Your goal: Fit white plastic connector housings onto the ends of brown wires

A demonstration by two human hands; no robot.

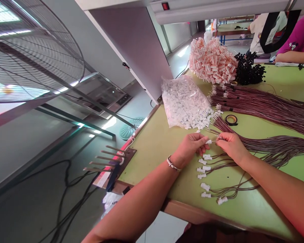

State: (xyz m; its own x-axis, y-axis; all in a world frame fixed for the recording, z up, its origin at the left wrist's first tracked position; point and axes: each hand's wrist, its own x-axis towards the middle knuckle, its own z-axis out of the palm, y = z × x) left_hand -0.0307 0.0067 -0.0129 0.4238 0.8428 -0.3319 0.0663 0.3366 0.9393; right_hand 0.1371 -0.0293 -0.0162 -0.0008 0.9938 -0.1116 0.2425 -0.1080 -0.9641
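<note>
Between the thumb and fingers of my left hand [194, 143] is a small white plastic connector housing [209, 141]. My right hand [228, 143] pinches a thin wire just to its right, the wire's end pointing at the housing; whether it has entered I cannot tell. Below my hands lie several wires with white connectors [205, 186] on their ends. Beyond my fingers, a clear plastic bag [183, 101] spills loose white housings onto the table. A bundle of brown wires [258, 143] with bare terminal ends runs off to the right.
A roll of black tape [231, 120] lies between wire bundles on the green table [152, 148]. Behind are heaps of pink-and-white connectors [212, 62] and black parts [249, 69]. A pronged rack [116, 160] sits at the left edge, near a large fan [35, 54]. Another person's arm [294, 56] rests far right.
</note>
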